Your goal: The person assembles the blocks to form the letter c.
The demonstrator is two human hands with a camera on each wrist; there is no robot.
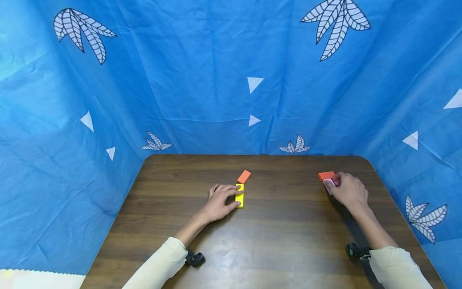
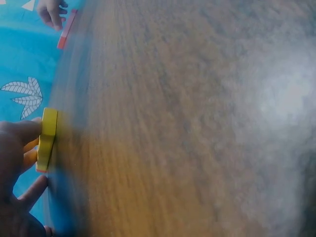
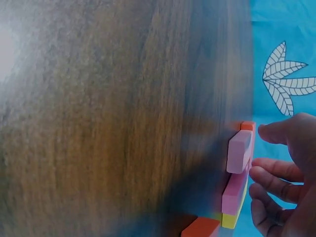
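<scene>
The left hand (image 1: pixel 220 202) lies low on the brown wood-grain bench (image 1: pixel 252 249), its grip closed on the yellow block (image 1: pixel 240 195): fingers over the far end, thumb at the near end, so the flat piece seems pinned in place on the surface near the bench's middle. An orange block (image 1: pixel 244 176) lies just beyond it, angled, its near corner close to or touching the yellow one (which of the two the head view does not settle). Over at the right, the right hand (image 1: pixel 348 190) curls its grip round a pink block (image 1: pixel 329 184), which sits against a second orange block (image 1: pixel 326 175) near the far right edge; the right wrist view shows the fingers (image 3: pixel 276 170) close beside the pink piece, probably steadying it against its neighbour. Blue cloth (image 1: pixel 202 80) printed with white leaves and triangles walls in the bench on three sides. Cream sleeves cover both forearms.
</scene>
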